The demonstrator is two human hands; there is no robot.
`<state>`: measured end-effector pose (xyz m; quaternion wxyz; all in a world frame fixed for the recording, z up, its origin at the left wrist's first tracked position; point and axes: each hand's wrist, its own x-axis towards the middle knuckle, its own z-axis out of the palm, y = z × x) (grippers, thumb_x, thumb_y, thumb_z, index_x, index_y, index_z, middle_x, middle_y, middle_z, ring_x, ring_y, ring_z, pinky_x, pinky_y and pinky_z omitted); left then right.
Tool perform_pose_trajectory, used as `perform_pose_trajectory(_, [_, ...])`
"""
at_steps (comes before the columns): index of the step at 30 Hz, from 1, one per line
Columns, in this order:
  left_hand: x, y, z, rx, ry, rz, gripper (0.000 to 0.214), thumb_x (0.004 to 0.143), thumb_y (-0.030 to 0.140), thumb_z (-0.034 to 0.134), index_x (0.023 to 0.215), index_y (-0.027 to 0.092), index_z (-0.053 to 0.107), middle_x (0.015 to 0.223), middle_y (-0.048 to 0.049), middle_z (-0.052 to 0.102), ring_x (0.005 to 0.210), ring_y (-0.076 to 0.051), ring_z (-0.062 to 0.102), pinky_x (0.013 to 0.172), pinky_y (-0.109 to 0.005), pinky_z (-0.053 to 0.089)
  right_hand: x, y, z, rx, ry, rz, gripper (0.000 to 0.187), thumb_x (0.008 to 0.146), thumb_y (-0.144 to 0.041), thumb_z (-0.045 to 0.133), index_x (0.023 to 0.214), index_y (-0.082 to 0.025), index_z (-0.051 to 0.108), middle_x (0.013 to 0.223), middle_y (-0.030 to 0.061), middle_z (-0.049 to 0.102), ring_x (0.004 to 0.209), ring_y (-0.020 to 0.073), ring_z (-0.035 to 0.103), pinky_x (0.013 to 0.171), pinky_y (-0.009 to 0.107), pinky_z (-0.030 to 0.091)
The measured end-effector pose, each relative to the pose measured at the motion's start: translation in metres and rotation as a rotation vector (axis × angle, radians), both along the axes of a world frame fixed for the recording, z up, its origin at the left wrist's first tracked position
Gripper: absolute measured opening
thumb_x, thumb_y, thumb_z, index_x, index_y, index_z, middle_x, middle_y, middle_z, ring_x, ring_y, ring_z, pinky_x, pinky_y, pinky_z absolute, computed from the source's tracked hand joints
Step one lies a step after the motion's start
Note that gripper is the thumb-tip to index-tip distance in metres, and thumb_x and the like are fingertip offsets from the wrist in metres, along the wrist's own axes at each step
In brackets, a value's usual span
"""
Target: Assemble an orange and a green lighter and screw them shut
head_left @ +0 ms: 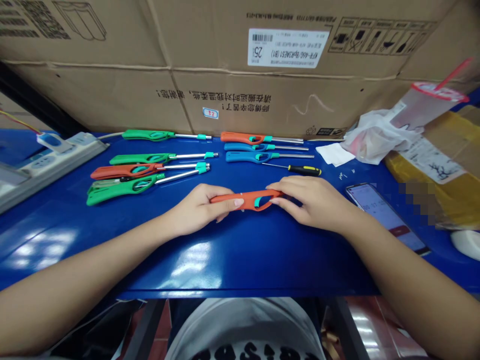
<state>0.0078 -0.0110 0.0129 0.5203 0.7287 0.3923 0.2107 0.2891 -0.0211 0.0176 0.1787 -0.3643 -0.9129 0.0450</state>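
An orange stick lighter [249, 201] with a teal trigger is held level above the blue table. My left hand [204, 205] is closed round the left end of its handle, thumb in front. My right hand [311, 202] pinches the other end, just past the trigger loop; whatever part lies beyond that is hidden behind the fingers. Beyond my hands lie an orange lighter [236, 137] and two blue lighters [243, 157] with metal tubes. A screwdriver [305, 170] with a black and yellow handle rests in front of them.
Several green and orange lighters [120, 191] lie at left, near a white power strip [56, 162]. A phone [386, 215], white paper [335, 154], small bits and a plastic bag [375, 135] with a cup [423, 107] are at right. A cardboard box [123, 95] walls the back.
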Motion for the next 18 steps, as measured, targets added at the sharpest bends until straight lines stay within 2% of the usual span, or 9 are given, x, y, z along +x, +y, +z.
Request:
perform_pose_trajectory(2, [0.005,0.0,-0.002,-0.385,-0.096,0.053,0.044,0.095,0.054,0.06,0.086,0.013,0.073,0.044,0.0053,0.04,0.036,-0.006,0.025,0.036,-0.02,0.017,-0.002,-0.002,-0.001,0.022,-0.027,0.038,0.042,0.101,-0.044,0.057,0.131,-0.015,0.065,0.114,0.0106,0.074,0.102,0.0254,0.071,0.084,0.035,0.052])
perform_pose_trajectory(3, [0.007,0.0,-0.003,-0.516,-0.139,0.066,0.047,0.095,0.055,0.058,0.088,0.012,0.074,0.041,0.0063,0.036,0.034,-0.005,0.02,0.034,-0.02,0.013,-0.004,-0.003,-0.002,0.03,-0.046,0.057,0.046,0.101,-0.046,0.057,0.135,-0.015,0.063,0.114,0.0108,0.074,0.101,0.0259,0.071,0.083,0.036,0.053])
perform_pose_trajectory(5, [0.01,0.0,-0.004,-0.603,-0.206,0.106,0.047,0.096,0.054,0.055,0.095,0.011,0.074,0.041,0.0044,0.042,0.031,-0.005,0.024,0.031,-0.018,0.015,-0.007,-0.005,-0.003,0.045,-0.074,0.075,0.047,0.103,-0.045,0.053,0.138,-0.015,0.062,0.111,0.01,0.074,0.096,0.0252,0.072,0.077,0.035,0.054])
perform_pose_trajectory(7, [0.01,0.0,-0.005,-0.459,-0.224,0.163,0.044,0.097,0.052,0.056,0.107,0.013,0.073,0.051,0.0,0.058,0.035,-0.007,0.039,0.032,-0.017,0.029,-0.008,-0.005,-0.004,0.063,-0.068,0.055,0.043,0.106,-0.041,0.046,0.135,-0.016,0.065,0.106,0.0093,0.075,0.092,0.0242,0.072,0.073,0.034,0.053])
perform_pose_trajectory(10, [0.007,-0.002,-0.006,0.058,-0.181,0.161,0.037,0.094,0.044,0.067,0.118,0.017,0.073,0.081,-0.0047,0.075,0.051,-0.01,0.06,0.047,-0.02,0.051,-0.006,-0.003,-0.006,0.018,-0.015,0.019,0.041,0.107,-0.038,0.044,0.133,-0.015,0.067,0.107,0.0092,0.075,0.093,0.0238,0.072,0.076,0.034,0.054])
perform_pose_trajectory(13, [0.004,-0.003,-0.009,0.515,-0.15,0.059,0.025,0.09,0.03,0.075,0.112,0.018,0.078,0.107,-0.0076,0.078,0.081,-0.015,0.073,0.075,-0.023,0.061,-0.007,-0.002,-0.007,-0.054,0.038,0.045,0.041,0.107,-0.037,0.045,0.133,-0.014,0.065,0.111,0.0099,0.075,0.097,0.0231,0.072,0.081,0.034,0.055])
perform_pose_trajectory(15, [0.004,-0.005,-0.01,0.644,-0.158,0.003,0.023,0.091,0.024,0.074,0.113,0.019,0.078,0.112,-0.0071,0.078,0.099,-0.018,0.074,0.091,-0.026,0.059,-0.01,-0.003,-0.009,-0.065,0.05,0.084,0.042,0.107,-0.039,0.046,0.133,-0.013,0.064,0.113,0.011,0.075,0.101,0.0238,0.072,0.084,0.035,0.055])
perform_pose_trajectory(18, [0.007,-0.01,-0.011,0.654,-0.164,-0.023,0.023,0.092,0.022,0.073,0.114,0.02,0.078,0.111,-0.0063,0.079,0.103,-0.019,0.075,0.095,-0.027,0.059,-0.017,-0.007,-0.011,-0.088,0.075,0.117,0.039,0.107,-0.039,0.044,0.13,-0.015,0.065,0.114,0.0111,0.075,0.101,0.0234,0.071,0.085,0.035,0.055])
